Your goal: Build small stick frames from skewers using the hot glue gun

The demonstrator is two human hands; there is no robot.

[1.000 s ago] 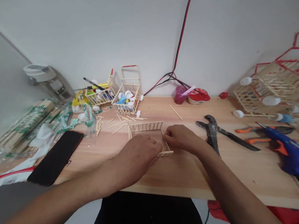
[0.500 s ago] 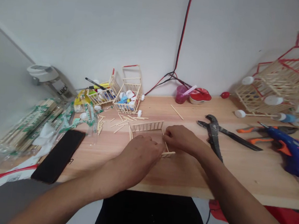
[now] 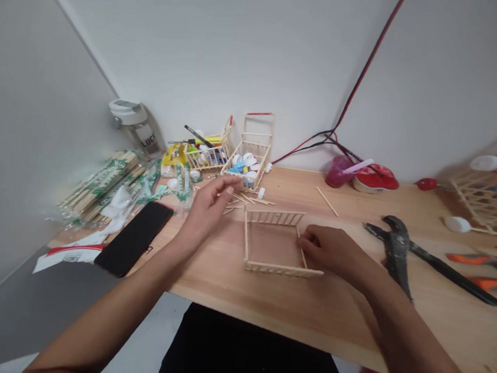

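A small square frame of thin wooden sticks (image 3: 267,266) lies flat on the wooden table (image 3: 329,309). My right hand (image 3: 334,250) rests at the frame's right side, its fingers pinched on the right-hand stick. My left hand (image 3: 209,206) is stretched out to the left of the frame, fingers open, its tips over the loose wooden sticks (image 3: 247,198) scattered in front of two small stick baskets. It holds nothing that I can see.
Two stick baskets (image 3: 251,160) with bottle caps stand at the back. A black phone (image 3: 135,237), packs of chopsticks (image 3: 100,188) and a bottle (image 3: 134,124) lie left. Pliers (image 3: 397,246), a pink cup (image 3: 334,171), a red lid (image 3: 373,177) and a large stick structure (image 3: 492,190) are right.
My left hand has left the frame and reached left and away toward the loose sticks. The frame now lies uncovered. The view has swung to the left.
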